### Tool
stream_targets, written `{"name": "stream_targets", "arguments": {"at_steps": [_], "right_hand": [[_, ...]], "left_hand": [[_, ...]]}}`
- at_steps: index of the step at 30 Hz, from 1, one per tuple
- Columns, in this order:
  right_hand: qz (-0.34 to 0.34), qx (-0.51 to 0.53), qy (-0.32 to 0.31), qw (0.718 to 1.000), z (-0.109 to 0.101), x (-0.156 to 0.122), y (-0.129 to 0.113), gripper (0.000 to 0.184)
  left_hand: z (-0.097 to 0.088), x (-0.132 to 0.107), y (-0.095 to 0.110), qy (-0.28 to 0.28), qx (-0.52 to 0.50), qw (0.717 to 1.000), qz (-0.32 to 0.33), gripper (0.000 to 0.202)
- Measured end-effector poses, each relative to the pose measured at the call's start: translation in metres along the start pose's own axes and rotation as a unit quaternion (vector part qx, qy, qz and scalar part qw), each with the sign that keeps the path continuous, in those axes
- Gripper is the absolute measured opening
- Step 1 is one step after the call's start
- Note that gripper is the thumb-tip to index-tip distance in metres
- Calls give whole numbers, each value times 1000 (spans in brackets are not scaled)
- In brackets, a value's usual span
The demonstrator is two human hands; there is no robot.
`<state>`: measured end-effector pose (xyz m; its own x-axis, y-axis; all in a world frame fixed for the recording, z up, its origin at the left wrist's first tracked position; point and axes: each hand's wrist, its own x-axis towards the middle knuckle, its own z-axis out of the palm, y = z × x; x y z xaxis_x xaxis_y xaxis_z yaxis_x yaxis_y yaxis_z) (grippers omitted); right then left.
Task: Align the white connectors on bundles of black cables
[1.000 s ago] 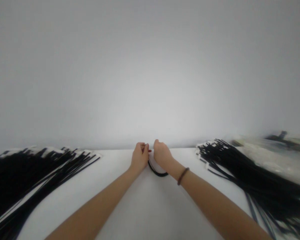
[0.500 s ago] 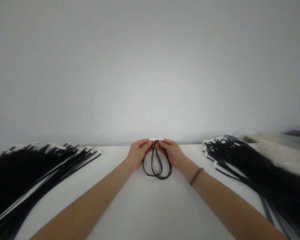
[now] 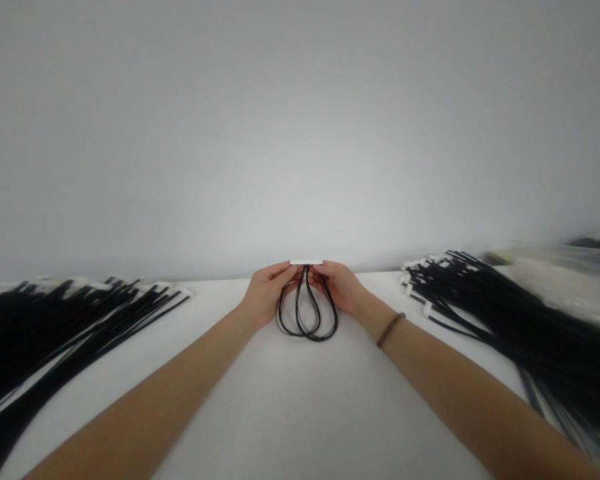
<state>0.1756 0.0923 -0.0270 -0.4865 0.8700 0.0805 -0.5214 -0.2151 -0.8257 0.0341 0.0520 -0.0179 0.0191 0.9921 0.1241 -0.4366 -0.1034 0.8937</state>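
Both hands hold a small wire harness: a white connector strip (image 3: 307, 262) with thin black wires (image 3: 316, 337) looping down from it toward the table. My left hand (image 3: 269, 291) pinches the strip's left end, thumb toward the middle. At the right end, my right hand (image 3: 341, 287) grips it in the same way. The fingertips partly hide where the wires meet the white strip. The loops hang between the two hands, and I cannot tell whether their lower ends touch the tabletop.
On the left lies a thick pile of black cables (image 3: 40, 333) with white connector ends. Another bundle of black cables (image 3: 510, 327) lies on the right, beside a clear plastic bag (image 3: 565, 283). A pale wall (image 3: 300, 133) rises behind the white table (image 3: 300, 413).
The view has shifted slightly, so the hands, harness and cable piles appear a little higher. More of the white strip's face shows now. Both hands keep their grip.
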Motion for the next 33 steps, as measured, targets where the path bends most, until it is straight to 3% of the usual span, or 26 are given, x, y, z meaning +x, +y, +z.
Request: {"name": "stream_targets", "arguments": {"at_steps": [33], "right_hand": [[-1,0,-17,1000,0,-1,-2,10]], "left_hand": [[-1,0,2,-32,-12,999,-11,19]]}}
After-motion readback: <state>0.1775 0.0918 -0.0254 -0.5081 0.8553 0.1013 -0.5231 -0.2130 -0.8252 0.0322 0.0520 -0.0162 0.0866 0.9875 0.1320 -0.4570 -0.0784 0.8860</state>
